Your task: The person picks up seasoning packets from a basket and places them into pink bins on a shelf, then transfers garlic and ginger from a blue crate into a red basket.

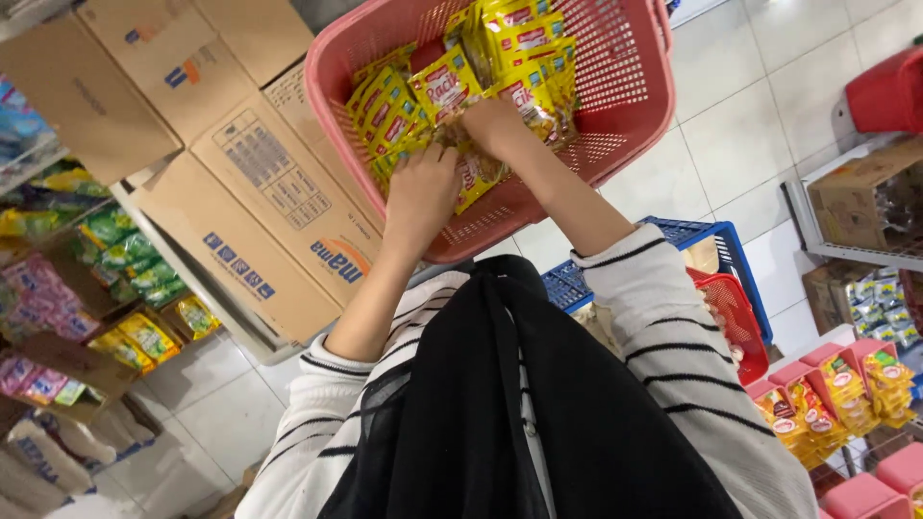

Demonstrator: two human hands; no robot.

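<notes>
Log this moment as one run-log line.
left hand: on yellow packets | right hand: among packets | pink basket: holds packets, beside cardboard boxes | grip: unclear

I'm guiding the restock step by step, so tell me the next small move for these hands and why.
Probably close the fingers on a bunch of yellow sachets and lift it clear. Both the left hand and right hand are already buried among the packets in the pink basket, and whether either has a grip yet is hidden.
</notes>
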